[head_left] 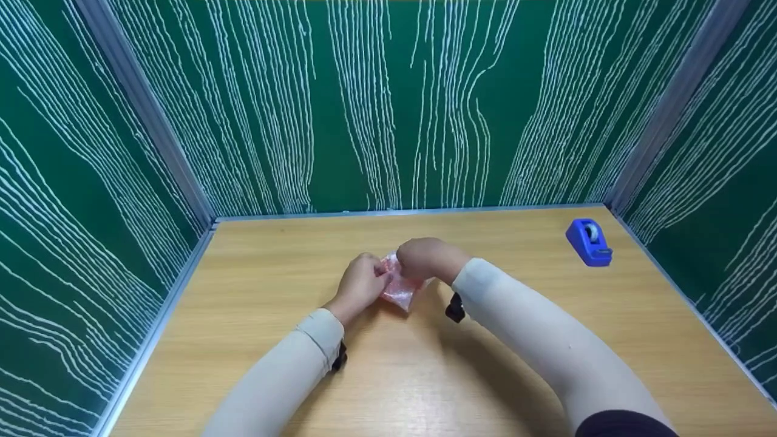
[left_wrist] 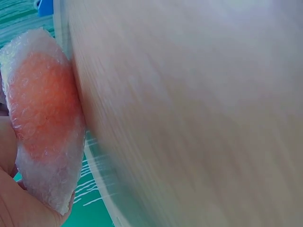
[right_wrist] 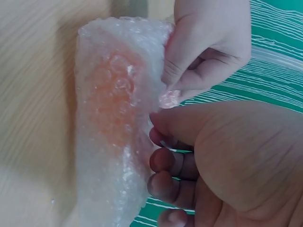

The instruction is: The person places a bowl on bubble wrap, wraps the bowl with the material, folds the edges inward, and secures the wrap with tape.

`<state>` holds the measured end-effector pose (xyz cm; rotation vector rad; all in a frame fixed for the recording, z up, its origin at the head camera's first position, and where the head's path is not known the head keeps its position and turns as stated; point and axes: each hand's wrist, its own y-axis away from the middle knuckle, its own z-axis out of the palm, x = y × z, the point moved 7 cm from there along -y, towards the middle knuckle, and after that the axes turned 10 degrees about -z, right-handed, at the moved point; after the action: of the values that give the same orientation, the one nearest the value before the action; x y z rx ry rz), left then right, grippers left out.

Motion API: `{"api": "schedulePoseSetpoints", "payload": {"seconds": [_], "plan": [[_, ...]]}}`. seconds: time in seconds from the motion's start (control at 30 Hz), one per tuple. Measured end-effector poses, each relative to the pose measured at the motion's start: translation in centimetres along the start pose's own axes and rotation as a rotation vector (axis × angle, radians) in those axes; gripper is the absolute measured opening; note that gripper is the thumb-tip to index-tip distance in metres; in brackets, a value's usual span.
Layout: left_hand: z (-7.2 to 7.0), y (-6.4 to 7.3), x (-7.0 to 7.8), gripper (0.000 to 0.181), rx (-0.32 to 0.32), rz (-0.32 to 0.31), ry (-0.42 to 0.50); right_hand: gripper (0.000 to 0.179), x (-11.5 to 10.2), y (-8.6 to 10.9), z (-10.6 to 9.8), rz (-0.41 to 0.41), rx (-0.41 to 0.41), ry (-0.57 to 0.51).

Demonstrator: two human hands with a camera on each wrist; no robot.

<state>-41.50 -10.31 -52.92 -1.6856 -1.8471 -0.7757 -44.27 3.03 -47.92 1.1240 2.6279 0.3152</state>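
Observation:
A bubble-wrap parcel (head_left: 400, 292) with something orange-red inside is held just over the table between both hands. My left hand (head_left: 363, 282) grips one edge, its thumb pressed against the wrap; in the right wrist view this hand (right_wrist: 208, 56) is at the parcel's top right. From the other side, my right hand (head_left: 428, 258) reaches over it. The right wrist view has the right thumb and curled fingers (right_wrist: 175, 123) pinching at the long edge of the bubble wrap (right_wrist: 113, 127). The clear layers blur the orange-red content's shape.
A blue tape dispenser (head_left: 589, 243) with a roll in it stands at the back right of the wooden table (head_left: 273, 273). Green panels (head_left: 400, 109) with white wavy lines rise at the back and both sides, joined by metal posts (head_left: 145, 109).

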Motion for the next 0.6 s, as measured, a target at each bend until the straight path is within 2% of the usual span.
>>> {"api": "schedulePoseSetpoints", "payload": {"seconds": [0.07, 0.23, 0.4, 0.6], "plan": [[0.0, 0.0, 0.0, 0.013, 0.002, 0.005, -0.002, 0.019, 0.1, -0.1, 0.2, 0.014, 0.013, 0.016], [0.1, 0.0, -0.1, 0.011, -0.014, -0.034, 0.032, 0.019, 0.2, 0.1, 0.5, 0.06, 0.07, 0.011], [0.1, 0.0, -0.1, 0.011, -0.014, -0.036, 0.035, 0.023, 0.3, 0.5, 0.5, 0.103, 0.133, -0.008], [0.1, -0.1, -0.3, 0.007, -0.03, -0.084, 0.066, 0.028, 0.6, 1.1, 0.4, 0.126, 0.206, -0.038]]}}
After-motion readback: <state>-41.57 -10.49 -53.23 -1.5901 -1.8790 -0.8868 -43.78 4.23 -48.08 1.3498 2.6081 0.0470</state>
